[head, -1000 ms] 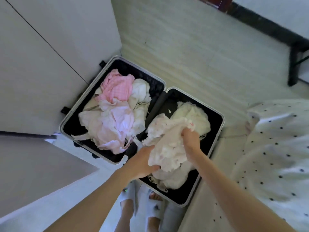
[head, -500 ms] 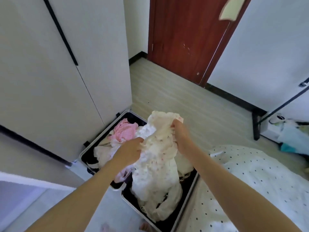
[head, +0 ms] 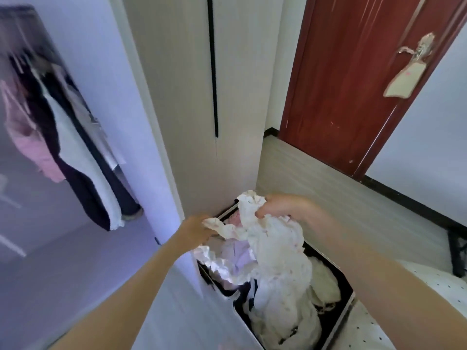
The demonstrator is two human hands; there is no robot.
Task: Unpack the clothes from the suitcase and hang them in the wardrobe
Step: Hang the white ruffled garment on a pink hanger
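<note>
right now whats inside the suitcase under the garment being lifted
In the suitcase, more pale crumpled clothes and a bit of pink fabric show. The white garment, gripped by both hands, hangs over the middle, so anything beneath it is hidden.

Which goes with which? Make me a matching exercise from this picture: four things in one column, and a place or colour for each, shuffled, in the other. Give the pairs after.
Things
1. white garment
2. door
3. hanging clothes
4. suitcase

Places or colours
a. dark red, with a handle, at the upper right
b. open on the floor, with pale clothes in it
c. in the open wardrobe at the left
d. held up by the left hand and the right hand

Pairs: 1-d, 2-a, 3-c, 4-b
</note>
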